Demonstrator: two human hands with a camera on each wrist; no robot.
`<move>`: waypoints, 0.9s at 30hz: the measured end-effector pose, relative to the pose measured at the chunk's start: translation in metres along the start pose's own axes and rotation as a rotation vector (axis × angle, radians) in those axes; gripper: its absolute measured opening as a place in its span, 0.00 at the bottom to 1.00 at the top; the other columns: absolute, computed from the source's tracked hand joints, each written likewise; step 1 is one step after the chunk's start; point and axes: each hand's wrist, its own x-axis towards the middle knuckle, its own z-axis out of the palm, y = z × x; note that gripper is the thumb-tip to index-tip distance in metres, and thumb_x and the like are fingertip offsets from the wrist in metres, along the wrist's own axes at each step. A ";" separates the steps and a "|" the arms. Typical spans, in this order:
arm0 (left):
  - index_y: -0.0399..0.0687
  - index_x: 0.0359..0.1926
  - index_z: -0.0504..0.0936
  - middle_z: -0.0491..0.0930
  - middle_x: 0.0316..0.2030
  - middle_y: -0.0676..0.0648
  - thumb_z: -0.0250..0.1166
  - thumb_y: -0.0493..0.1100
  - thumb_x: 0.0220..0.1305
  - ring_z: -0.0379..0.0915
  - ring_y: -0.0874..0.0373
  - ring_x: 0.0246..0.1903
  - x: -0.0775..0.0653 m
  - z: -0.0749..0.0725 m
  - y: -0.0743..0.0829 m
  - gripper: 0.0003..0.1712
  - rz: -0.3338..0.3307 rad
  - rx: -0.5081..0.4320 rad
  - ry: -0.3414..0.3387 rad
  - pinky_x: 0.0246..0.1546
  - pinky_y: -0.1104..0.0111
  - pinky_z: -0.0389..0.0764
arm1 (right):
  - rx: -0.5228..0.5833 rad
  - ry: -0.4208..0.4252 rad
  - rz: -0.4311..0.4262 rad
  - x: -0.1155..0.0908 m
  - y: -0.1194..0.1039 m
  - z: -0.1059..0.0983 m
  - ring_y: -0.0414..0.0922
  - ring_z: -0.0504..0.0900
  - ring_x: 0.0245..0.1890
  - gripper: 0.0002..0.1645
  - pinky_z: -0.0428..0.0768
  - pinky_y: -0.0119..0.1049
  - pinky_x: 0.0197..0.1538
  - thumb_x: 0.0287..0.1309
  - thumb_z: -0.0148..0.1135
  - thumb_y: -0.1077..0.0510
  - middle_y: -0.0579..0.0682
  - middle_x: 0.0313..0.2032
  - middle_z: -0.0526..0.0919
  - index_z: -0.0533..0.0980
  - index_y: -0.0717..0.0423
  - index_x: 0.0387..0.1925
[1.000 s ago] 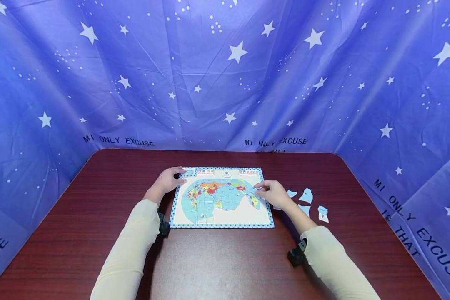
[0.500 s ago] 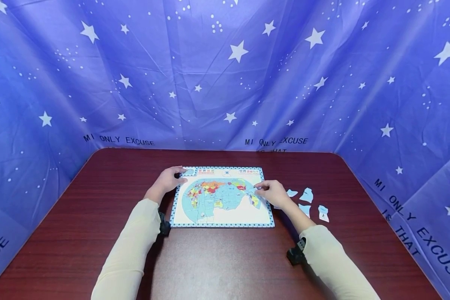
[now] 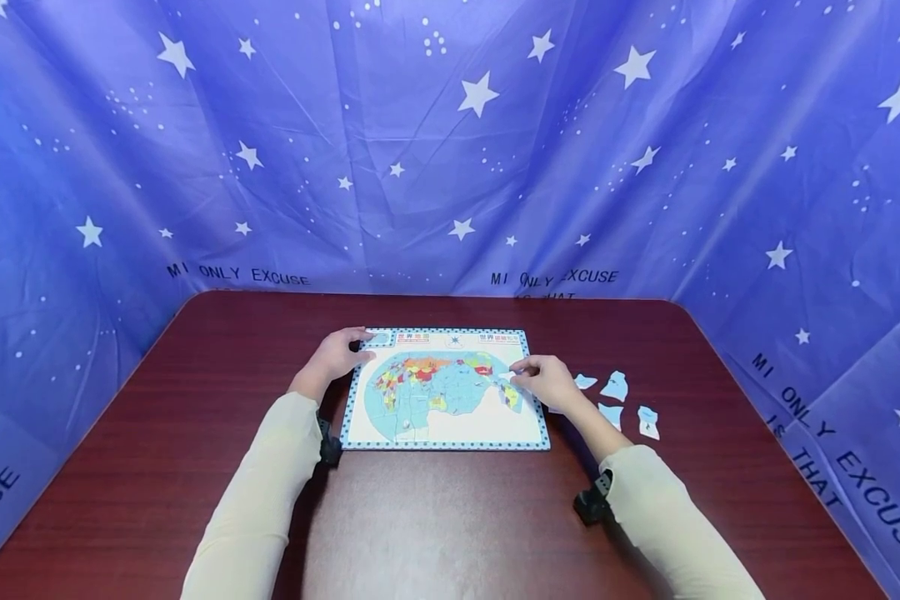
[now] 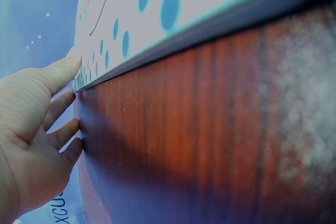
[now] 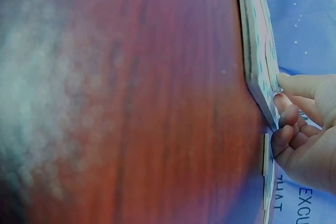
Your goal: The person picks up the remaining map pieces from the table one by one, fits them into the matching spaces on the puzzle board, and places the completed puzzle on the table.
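- Two pale sleeves [image 3: 251,492] reach up from the bottom of the frame, each with a black wrist camera [image 3: 591,504] at its cuff; between and beyond them, at the centre, lies a map board [image 3: 457,429].
- The map board is white, with a blue-dotted border; a colourful world map [image 3: 453,396] of fitted pieces covers its middle; bare white shows toward its lower right; printed headings and a compass emblem [image 3: 455,341] run along its top.
- The left hand [image 3: 337,354], left of centre, is spread wide, thumb parted from the fingers; it touches the map board's upper left corner, the thumb resting on top.
- The right hand [image 3: 547,382], right of centre, is narrow; thumb and finger pinch a small pale piece [image 3: 507,377] over the right side of the map (its printed design is too small to make out).
- Four loose pieces [image 3: 614,386], pale blue and white, lie just beyond the right hand, to the right of the map board; a sliver of another shows beside the board's right edge.
- Beneath everything is a dark red wood-grain table [image 3: 435,517]; behind it, filling the upper frame and both sides, hangs a blue curtain [image 3: 390,125] with white stars and black lettering.
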 end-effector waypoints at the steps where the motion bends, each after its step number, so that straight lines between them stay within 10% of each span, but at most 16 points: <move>1: 0.46 0.65 0.69 0.54 0.71 0.42 0.60 0.45 0.65 0.45 0.42 0.71 0.000 0.000 0.000 0.28 0.000 0.004 -0.002 0.66 0.48 0.60 | -0.004 -0.003 0.005 0.000 0.000 0.000 0.44 0.73 0.31 0.13 0.70 0.33 0.34 0.57 0.63 0.56 0.51 0.31 0.80 0.82 0.54 0.44; 27: 0.47 0.65 0.69 0.55 0.71 0.43 0.60 0.46 0.65 0.44 0.43 0.71 0.001 0.000 -0.001 0.28 -0.003 0.023 0.003 0.67 0.48 0.58 | -0.060 -0.010 0.006 -0.001 -0.002 -0.002 0.45 0.73 0.34 0.17 0.70 0.34 0.38 0.56 0.64 0.54 0.52 0.35 0.81 0.82 0.54 0.46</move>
